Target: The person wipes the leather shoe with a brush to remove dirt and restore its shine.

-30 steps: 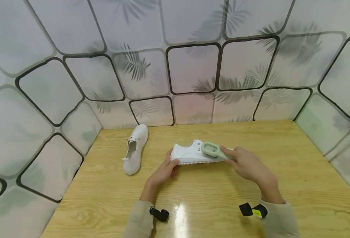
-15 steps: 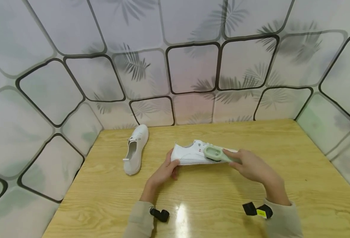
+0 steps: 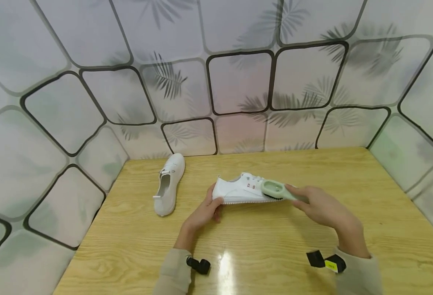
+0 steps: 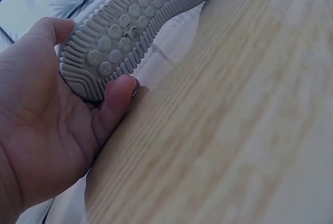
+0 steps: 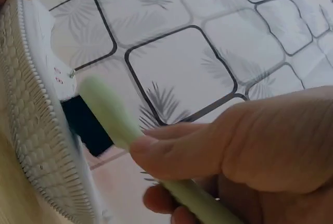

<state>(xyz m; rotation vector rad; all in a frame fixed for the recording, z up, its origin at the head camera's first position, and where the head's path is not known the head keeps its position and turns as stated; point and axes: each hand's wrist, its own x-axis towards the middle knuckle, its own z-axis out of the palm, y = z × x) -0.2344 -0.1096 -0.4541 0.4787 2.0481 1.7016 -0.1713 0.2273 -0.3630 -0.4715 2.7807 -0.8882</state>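
Observation:
A white sneaker (image 3: 236,191) is tipped on its side, its ridged sole (image 4: 112,41) facing the person. My left hand (image 3: 200,213) grips it by the heel, thumb on the sole's edge. My right hand (image 3: 325,207) holds a pale green brush (image 3: 273,189) by its handle, the index finger along the top. In the right wrist view the brush's dark bristles (image 5: 87,125) touch the shoe's side toward the toe. The toe end is partly hidden behind the brush and right hand in the head view.
Another white sneaker (image 3: 168,185) stands upright at the back left of the wooden table (image 3: 260,250). Patterned fabric walls (image 3: 238,82) rise behind the table and at both sides. Each sleeve carries a black wrist strap (image 3: 199,265).
The right hand and brush have slid rightward along the shoe's side toward the toe, uncovering small red marks near the laces. The left hand keeps its hold on the heel.

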